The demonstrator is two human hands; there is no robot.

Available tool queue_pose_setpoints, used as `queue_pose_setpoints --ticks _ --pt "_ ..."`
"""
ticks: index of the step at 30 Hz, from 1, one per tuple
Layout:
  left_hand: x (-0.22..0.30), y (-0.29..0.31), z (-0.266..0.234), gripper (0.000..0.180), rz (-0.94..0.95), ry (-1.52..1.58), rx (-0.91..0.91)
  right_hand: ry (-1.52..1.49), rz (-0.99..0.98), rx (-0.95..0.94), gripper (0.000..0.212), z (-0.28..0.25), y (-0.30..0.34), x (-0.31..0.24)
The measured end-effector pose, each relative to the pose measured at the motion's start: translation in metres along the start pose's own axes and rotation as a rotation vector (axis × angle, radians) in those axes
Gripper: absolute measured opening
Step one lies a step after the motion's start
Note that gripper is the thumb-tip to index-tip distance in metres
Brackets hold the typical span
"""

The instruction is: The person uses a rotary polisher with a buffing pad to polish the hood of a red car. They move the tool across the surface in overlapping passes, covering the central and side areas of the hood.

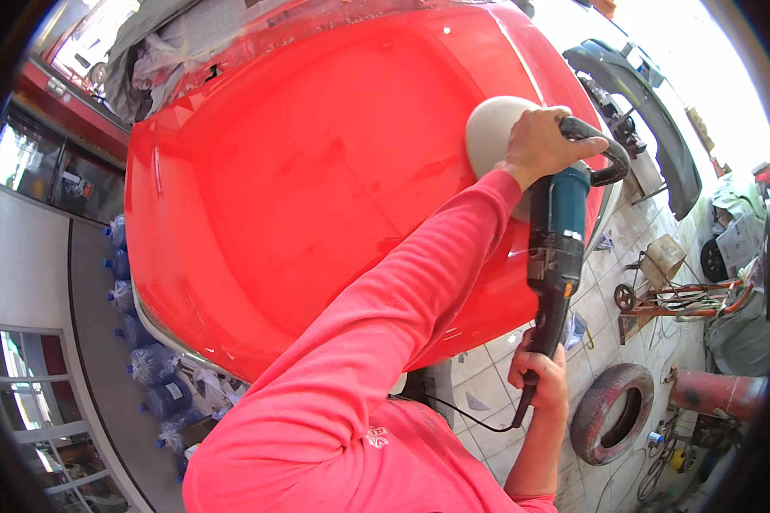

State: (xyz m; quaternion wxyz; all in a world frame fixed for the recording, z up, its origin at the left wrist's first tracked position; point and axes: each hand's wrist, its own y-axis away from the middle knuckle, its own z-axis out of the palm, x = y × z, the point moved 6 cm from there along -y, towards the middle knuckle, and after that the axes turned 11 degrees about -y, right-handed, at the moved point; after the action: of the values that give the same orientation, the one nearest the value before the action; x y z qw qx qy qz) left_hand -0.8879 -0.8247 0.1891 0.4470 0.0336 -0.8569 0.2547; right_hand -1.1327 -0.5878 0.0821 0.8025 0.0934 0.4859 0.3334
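Observation:
A teal and black polisher [559, 214] lies along the right side of a glossy red car hood [316, 171]. Its round cream-white pad [492, 128] rests on the paint, partly covered by my hand. My left hand [541, 144] grips the polisher's head at the front, with the thumb against the black loop handle [607, 158]. Closed around the rear grip, my right hand [542, 376] is lower down, past the hood's edge. A black cord [462, 409] runs from the grip's end toward my body. Faint smears mark the paint left of the pad.
Blue water jugs [158, 398] line the wall at left. On the tiled floor to the right are a tire [612, 415], a red cylinder [719, 395] and a small wheeled cart [684, 299]. A dark bumper [650, 120] stands far right. Crumpled covering [180, 60] lies at the hood's far edge.

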Motion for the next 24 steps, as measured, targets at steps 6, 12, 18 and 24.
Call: queue_pose_setpoints --ticks 6,12,18,24 --pt "-0.026 0.097 -0.124 0.055 0.005 0.154 0.153 0.058 0.140 -0.162 0.023 0.053 0.044 0.074" --pt "-0.035 0.241 -0.272 0.033 -0.038 0.182 0.333 0.374 0.302 -0.353 0.023 0.097 0.091 0.126" --pt "-0.034 0.362 -0.322 0.024 -0.034 0.125 0.423 0.909 0.220 -0.389 0.065 0.093 0.122 0.155" --pt "-0.004 0.317 -0.213 0.035 0.134 0.043 0.203 0.561 0.314 -0.095 0.042 0.024 0.158 0.149"
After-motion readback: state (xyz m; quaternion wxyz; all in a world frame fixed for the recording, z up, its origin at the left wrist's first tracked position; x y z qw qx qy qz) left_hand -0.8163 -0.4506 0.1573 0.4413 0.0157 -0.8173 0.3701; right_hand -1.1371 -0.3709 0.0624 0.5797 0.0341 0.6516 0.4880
